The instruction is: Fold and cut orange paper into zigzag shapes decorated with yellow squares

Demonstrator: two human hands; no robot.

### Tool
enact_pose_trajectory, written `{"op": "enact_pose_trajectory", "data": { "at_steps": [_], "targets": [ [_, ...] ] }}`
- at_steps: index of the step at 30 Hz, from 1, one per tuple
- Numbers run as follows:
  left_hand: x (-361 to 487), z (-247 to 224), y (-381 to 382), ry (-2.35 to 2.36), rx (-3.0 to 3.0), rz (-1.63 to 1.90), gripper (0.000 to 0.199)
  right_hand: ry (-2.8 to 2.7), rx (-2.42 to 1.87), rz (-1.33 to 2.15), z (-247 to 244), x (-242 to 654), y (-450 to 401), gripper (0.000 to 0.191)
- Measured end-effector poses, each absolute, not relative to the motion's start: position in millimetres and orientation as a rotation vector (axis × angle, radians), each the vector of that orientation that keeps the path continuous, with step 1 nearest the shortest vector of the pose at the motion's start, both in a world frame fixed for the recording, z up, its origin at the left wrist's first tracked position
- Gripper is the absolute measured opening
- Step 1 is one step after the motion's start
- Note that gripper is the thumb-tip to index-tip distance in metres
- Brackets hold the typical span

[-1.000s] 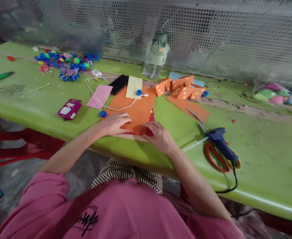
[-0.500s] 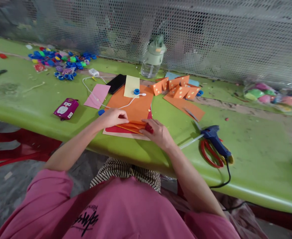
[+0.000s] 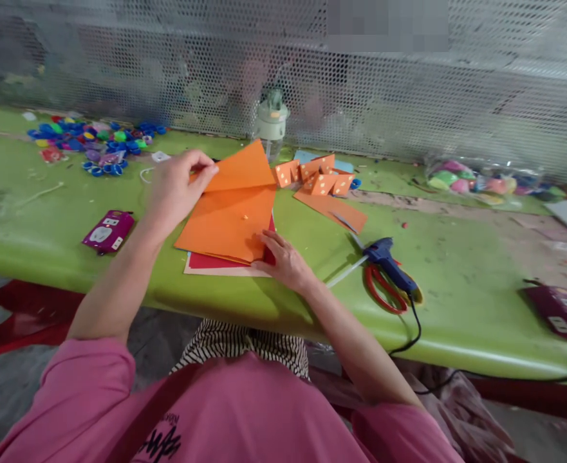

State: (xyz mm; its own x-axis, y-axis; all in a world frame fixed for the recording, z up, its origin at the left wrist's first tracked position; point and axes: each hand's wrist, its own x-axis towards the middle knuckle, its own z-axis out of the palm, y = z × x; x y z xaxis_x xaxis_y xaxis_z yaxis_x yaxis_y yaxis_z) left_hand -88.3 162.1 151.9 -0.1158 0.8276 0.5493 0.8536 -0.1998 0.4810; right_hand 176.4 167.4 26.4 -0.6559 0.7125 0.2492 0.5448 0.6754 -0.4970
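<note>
My left hand (image 3: 179, 190) pinches the left edge of an orange paper sheet (image 3: 239, 168) and holds it raised and tilted. Below it lies more orange paper (image 3: 230, 222), stacked on red paper (image 3: 206, 262) and a pale sheet (image 3: 225, 271). My right hand (image 3: 283, 258) rests on the lower right corner of the stack, thumb and fingers apart. Folded orange strips with pale dots (image 3: 324, 180) stand to the right, near a flat orange piece (image 3: 331, 209) with scissors; their red handles (image 3: 382, 292) lie partly under a blue glue gun (image 3: 387, 257).
A purple power socket (image 3: 109, 231) sits at left, another (image 3: 558, 312) at right. Colourful bottle caps (image 3: 94, 141) are heaped at the back left. A water bottle (image 3: 271, 122) stands by the perforated metal panel (image 3: 191, 77). A black cord (image 3: 416, 328) crosses the table edge.
My left hand has moved up and left, lifting the orange sheet, which now covers where the phone and yellow paper showed. My right hand stays at the stack's corner. The whole view has shifted.
</note>
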Motion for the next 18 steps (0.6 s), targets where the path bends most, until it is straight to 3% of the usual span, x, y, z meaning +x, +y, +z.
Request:
{"op": "enact_pose_trajectory", "data": {
  "at_steps": [3,11,15,18],
  "targets": [
    [-85,169,165,-1.891,-1.981,-1.292,0.01,-2.534,-0.924,0.496,27,175,169,0.049],
    [-74,186,151,-1.742,-1.964,-1.283,0.015,-2.549,-0.893,0.463,30,175,169,0.045],
    [-56,190,136,-1.62,-2.026,-1.171,0.017,-2.413,-0.916,0.636,42,179,166,0.053],
    [-31,178,118,-1.388,-2.276,-0.962,0.02,-2.095,-1.023,0.612,62,189,157,0.073]
  ]
}}
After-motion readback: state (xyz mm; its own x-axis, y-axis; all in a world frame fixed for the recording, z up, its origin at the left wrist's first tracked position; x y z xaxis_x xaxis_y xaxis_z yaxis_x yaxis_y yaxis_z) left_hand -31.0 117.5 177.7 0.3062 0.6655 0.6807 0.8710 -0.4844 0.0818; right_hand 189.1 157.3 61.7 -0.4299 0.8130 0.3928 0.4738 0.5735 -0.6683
